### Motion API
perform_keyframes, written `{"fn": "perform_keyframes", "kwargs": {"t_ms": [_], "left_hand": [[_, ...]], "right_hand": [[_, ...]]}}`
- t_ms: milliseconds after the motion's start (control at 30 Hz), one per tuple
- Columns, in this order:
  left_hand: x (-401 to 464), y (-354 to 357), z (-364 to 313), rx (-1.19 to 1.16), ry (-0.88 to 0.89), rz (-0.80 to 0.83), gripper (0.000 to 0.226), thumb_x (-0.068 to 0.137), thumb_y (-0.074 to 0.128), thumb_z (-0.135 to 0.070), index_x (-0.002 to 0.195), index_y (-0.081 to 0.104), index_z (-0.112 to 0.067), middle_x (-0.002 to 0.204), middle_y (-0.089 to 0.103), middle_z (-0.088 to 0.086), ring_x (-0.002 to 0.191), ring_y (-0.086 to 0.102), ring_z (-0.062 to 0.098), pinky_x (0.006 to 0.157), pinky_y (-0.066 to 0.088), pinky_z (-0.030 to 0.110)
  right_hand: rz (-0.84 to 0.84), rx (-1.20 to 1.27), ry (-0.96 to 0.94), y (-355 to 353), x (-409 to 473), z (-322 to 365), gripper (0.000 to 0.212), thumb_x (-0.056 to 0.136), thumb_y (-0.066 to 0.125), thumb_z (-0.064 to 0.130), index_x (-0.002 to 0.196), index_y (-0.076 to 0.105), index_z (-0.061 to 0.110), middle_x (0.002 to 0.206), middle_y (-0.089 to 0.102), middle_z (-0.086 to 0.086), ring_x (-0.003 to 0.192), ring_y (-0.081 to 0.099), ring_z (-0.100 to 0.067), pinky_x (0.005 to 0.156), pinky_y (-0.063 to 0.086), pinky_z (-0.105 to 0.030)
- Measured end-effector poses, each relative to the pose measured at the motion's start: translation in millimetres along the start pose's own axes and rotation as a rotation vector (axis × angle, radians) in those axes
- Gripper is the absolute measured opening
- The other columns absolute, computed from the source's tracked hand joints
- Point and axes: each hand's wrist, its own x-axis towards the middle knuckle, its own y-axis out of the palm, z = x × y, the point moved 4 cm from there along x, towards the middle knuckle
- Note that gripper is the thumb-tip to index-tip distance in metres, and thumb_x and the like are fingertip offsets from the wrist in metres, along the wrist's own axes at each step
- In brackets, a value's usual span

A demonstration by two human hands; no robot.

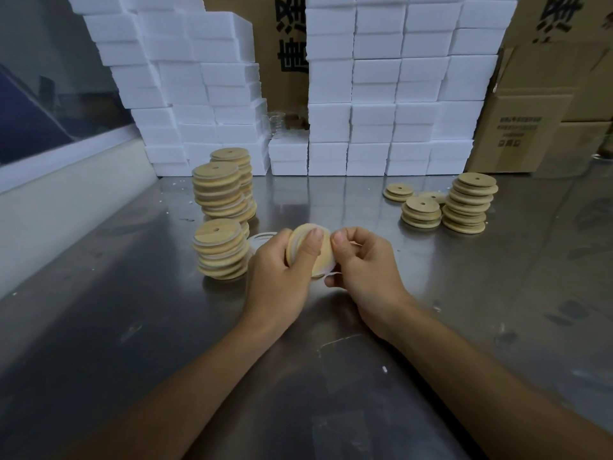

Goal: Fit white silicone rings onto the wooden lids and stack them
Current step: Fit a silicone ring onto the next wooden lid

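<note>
Above the middle of the steel desk [431,327], both hands meet around one wooden lid [306,242], held tilted on edge off the surface. The left hand [282,273] grasps the lid, fingers curled behind its left rim and thumb laid across its near face. The right hand [365,267] pinches a white silicone ring [331,273] at the lid's right and lower rim, where a thin loop of it shows below the wood; how far the ring is seated I cannot tell.

Just left of the hands stands a stack of lids with white rings showing between them [220,250], and a loose white ring [262,239] lies on the desk between that stack and the left hand. Farther back on the left rise two taller ringed stacks [220,190], leaning against each other. On the far right sit bare wooden lids: one tall stack [469,204], a short stack [421,212] beside it, and a couple of low ones [398,191] farther off.

Along the far edge stands a wall of white foam boxes [374,94], with brown cardboard cartons [544,127] behind it and to the right.
</note>
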Motion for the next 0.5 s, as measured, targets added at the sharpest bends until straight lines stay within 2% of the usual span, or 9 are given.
{"fn": "perform_keyframes", "kwargs": {"t_ms": [100, 200, 300, 367, 500], "left_hand": [[-3, 9, 4, -0.065, -0.081, 0.21, 0.025, 0.087, 0.064, -0.048, 0.078, 0.07, -0.025, 0.057, 0.063, -0.013, 0.051, 0.054, -0.001, 0.048, 0.041, 0.016], [-5, 9, 1, -0.043, -0.055, 0.228, 0.032, 0.082, 0.059, -0.057, 0.074, 0.07, -0.029, 0.055, 0.063, -0.01, 0.052, 0.055, 0.0, 0.052, 0.043, 0.018], [-4, 4, -4, -0.009, 0.001, 0.167, 0.048, 0.08, 0.055, -0.061, 0.074, 0.072, -0.016, 0.065, 0.07, 0.001, 0.063, 0.064, 0.015, 0.063, 0.054, 0.039], [-4, 1, -6, 0.033, 0.055, 0.128, 0.051, 0.081, 0.054, -0.059, 0.073, 0.072, -0.012, 0.068, 0.07, 0.006, 0.067, 0.066, 0.024, 0.067, 0.053, 0.049], [-4, -1, -8, 0.081, 0.085, 0.096, 0.053, 0.081, 0.052, -0.059, 0.066, 0.068, -0.011, 0.061, 0.066, 0.006, 0.062, 0.063, 0.025, 0.063, 0.05, 0.05]], "right_hand": [[-0.021, -0.289, -0.284, -5, -1, 12, 0.022, 0.099, 0.049, 0.003, 0.08, 0.054, 0.015, 0.069, 0.057, 0.004, 0.062, 0.055, -0.009, 0.055, 0.051, -0.032], [0.014, -0.38, -0.409, -7, -3, 20, 0.021, 0.098, 0.049, 0.002, 0.083, 0.054, 0.016, 0.072, 0.057, 0.008, 0.065, 0.053, -0.006, 0.061, 0.045, -0.028], [0.045, -0.262, -0.284, -7, -2, 19, 0.018, 0.1, 0.052, 0.013, 0.084, 0.06, 0.013, 0.069, 0.062, 0.008, 0.062, 0.059, -0.004, 0.054, 0.05, -0.025], [0.065, -0.183, -0.158, -6, -2, 15, 0.023, 0.101, 0.052, 0.019, 0.082, 0.062, 0.012, 0.064, 0.065, 0.007, 0.059, 0.062, -0.005, 0.052, 0.053, -0.023], [0.093, -0.041, 0.005, -6, 1, 7, 0.029, 0.102, 0.051, 0.021, 0.086, 0.068, 0.004, 0.071, 0.068, -0.01, 0.066, 0.067, -0.016, 0.061, 0.056, -0.027]]}}
